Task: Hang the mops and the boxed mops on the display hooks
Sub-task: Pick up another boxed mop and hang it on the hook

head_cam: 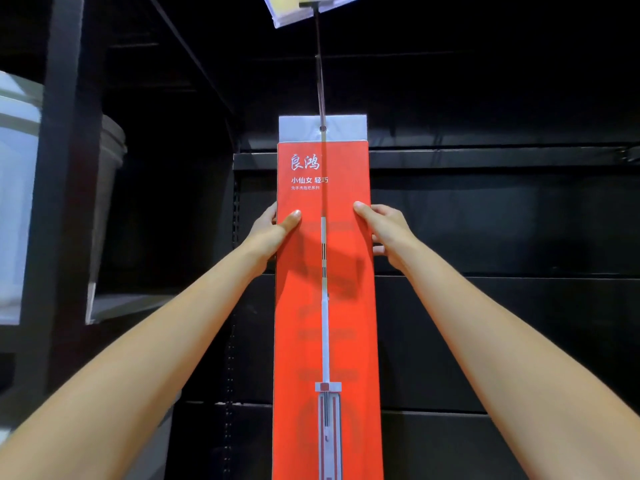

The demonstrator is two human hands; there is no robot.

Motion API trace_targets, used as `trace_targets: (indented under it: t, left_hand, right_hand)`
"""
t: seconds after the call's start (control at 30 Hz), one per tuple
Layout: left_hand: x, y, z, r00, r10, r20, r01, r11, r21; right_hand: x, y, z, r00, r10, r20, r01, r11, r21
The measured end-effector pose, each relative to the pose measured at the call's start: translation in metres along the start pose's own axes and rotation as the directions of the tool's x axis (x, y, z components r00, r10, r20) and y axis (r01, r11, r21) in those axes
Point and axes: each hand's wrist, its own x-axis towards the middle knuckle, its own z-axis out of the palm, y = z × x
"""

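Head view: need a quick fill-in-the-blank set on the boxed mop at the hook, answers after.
1. The left hand grips the tall red cardboard mop box at its ____ edge.
2. The right hand lays its ____ on the box's red front.
3. The thin dark metal display hook passes through the ____ in the box's pale hang tab.
4. Printed down the box front is a picture of a long-handled ____.

Missing words: left; thumb; hole; mop.
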Motion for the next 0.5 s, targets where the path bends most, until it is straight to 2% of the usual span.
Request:
trace_targets:
  t: [0.13, 0.33, 0.5]
  left_hand:
    - [0.012, -0.012, 0.009, 1.0, 0.007, 0.016, -0.007, 1.0, -0.005]
    - [0.03, -0.025, 0.022, 0.998, -0.026, -0.057, 0.026, 1.0, -0.006]
    - [0.034, -0.031, 0.027, 0.992, -0.041, -0.121, 0.042, 0.999, 0.006]
  right_hand:
    - [0.015, 0.011, -0.001, 1.0, -0.007, 0.0, 0.007, 1.0, -0.025]
    - [0.038, 0.028, -0.005, 0.998, -0.066, 0.014, 0.066, 0.997, -0.039]
    - [0.046, 0.038, -0.005, 0.991, -0.128, -0.034, 0.126, 0.99, -0.07]
